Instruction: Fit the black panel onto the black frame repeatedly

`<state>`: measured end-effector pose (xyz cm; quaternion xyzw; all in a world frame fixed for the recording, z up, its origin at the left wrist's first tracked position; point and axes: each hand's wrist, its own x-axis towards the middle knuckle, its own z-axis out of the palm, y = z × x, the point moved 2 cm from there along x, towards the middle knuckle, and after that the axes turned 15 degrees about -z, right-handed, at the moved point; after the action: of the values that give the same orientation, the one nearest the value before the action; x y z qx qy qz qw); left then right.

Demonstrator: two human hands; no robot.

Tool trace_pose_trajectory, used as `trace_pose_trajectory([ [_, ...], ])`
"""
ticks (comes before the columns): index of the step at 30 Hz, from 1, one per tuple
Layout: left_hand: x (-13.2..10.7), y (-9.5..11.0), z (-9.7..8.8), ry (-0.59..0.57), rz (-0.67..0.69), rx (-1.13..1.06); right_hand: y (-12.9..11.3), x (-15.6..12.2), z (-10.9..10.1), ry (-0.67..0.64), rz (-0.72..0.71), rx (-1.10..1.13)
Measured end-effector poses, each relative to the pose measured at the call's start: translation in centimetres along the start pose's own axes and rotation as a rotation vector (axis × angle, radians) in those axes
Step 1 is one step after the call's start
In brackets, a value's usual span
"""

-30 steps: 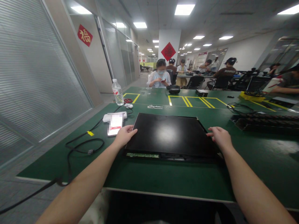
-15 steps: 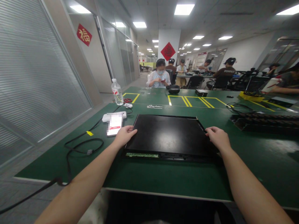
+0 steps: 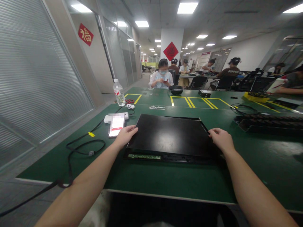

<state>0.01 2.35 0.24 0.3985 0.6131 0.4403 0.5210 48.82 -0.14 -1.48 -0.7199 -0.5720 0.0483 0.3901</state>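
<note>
On the counter, a dark frame is lying under a black screen, whose left edge the left hand is pinching, while the right hand is touching the right side, grip hard to tell, and both are maybe shifting the screen, needing slow, even holding.

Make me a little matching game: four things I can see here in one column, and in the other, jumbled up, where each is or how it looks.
Things
1. Black panel
2. Phone
3. Water bottle
4. Green circuit strip

Places and looks
A. Standing upright, clear, with a red mark on its label
B. Along the near side of the panel
C. Between the left hand and the right hand
D. Showing a bright, mostly white screen

Right pairs
1-C, 2-D, 3-A, 4-B
</note>
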Motion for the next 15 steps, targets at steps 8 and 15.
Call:
trace_pose_trajectory([
  [8,0.14,-0.16,0.01,-0.054,0.016,-0.027,-0.1,-0.04,-0.02,0.002,0.021,0.016],
  [15,0.4,-0.58,-0.03,-0.037,0.004,-0.006,-0.16,-0.07,-0.02,0.008,0.032,0.046],
])
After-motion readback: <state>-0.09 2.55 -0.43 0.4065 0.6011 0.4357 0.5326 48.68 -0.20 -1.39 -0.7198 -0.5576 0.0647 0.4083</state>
